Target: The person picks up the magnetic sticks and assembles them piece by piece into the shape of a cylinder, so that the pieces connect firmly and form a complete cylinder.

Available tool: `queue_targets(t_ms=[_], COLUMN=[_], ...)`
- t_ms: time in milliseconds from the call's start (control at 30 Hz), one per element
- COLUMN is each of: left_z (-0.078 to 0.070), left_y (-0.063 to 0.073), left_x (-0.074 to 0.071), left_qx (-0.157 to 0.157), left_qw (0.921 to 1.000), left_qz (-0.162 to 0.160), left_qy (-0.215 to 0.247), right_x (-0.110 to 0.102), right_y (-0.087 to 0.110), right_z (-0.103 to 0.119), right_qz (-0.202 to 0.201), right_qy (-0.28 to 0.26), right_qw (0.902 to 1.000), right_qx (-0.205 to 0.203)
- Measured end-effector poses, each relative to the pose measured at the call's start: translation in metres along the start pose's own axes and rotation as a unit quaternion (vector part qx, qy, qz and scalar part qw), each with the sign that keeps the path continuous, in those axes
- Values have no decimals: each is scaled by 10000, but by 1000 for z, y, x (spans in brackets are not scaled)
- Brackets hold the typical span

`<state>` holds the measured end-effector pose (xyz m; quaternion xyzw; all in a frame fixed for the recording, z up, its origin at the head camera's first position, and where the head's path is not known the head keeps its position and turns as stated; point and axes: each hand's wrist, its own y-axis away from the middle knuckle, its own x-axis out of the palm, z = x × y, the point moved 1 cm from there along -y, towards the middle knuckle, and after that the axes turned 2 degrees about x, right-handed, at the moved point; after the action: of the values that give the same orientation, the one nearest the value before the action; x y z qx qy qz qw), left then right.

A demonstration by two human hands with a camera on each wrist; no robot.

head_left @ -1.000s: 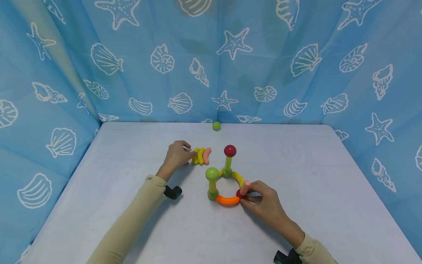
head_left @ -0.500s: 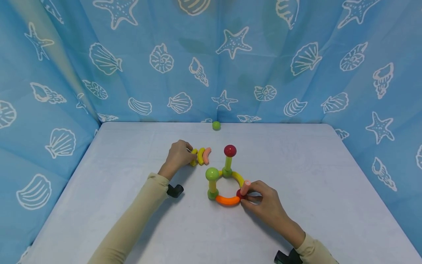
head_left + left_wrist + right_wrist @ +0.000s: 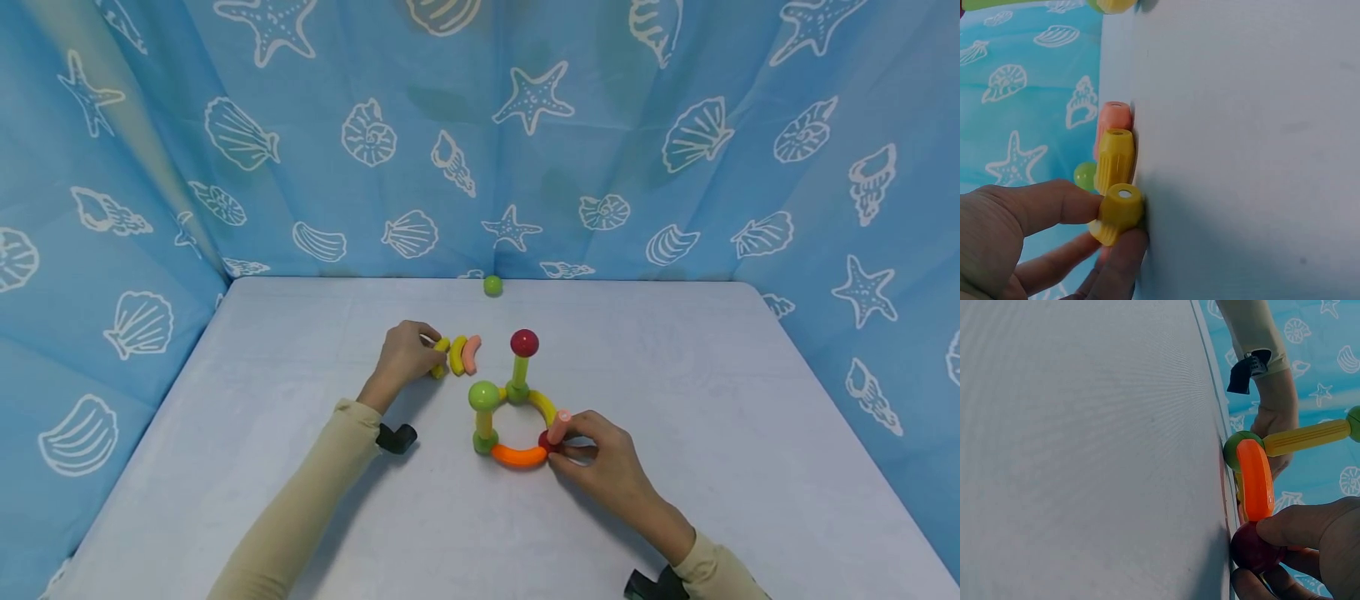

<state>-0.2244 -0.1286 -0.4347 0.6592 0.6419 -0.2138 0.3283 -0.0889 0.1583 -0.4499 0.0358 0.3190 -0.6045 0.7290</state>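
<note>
My left hand [image 3: 405, 353] pinches a yellow curved magnetic stick [image 3: 1124, 209] between thumb and fingers, low over the table. Beside it lie a second yellow curved stick [image 3: 457, 356] and a pink curved stick [image 3: 471, 354]. At the ring structure, my right hand [image 3: 609, 463] grips a red ball [image 3: 1252, 549] at the near right corner. A pink straight stick [image 3: 558, 426] stands on that ball, partly behind the fingers. An orange curved stick [image 3: 519, 457] joins the red ball to a green ball [image 3: 484, 442].
Two upright sticks rise from the ring, topped by a green ball [image 3: 483, 395] and a red ball [image 3: 524, 342]. A loose green ball [image 3: 492, 286] sits at the far edge of the white table [image 3: 675, 358]. Behind hangs a blue shell-patterned curtain [image 3: 450, 100].
My left hand has taken hold of the leftmost yellow curved stick and drawn it slightly left, so a gap separates it from the other yellow one. The right hand stays in place.
</note>
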Motion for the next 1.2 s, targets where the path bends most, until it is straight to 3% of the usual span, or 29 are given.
queue_targets(t_ms=[167,433,567,900,1200], left_z=[3,7,7,-1,-14], left_y=[3,11,17,33,46], left_x=[-4,-13,-18,-24,-25], left_qx=[97,562,690,727,671], left_qw=[9995,9947,9908,9765,9632], left_qz=[-176,-435,-354,68,433], left_qy=[234,739,1110,2026,2567], right_x=[0,0,1,-6,-4], right_y=[1,2,1,-1,-1], right_z=[-5,-16,-12,22,15], right_qz=[44,48,8,101,84], right_qy=[16,-122,-35,-79,-12], right_qw=[10000,9999,10000,9999,9999], right_qx=[53,-5,-26,20,134])
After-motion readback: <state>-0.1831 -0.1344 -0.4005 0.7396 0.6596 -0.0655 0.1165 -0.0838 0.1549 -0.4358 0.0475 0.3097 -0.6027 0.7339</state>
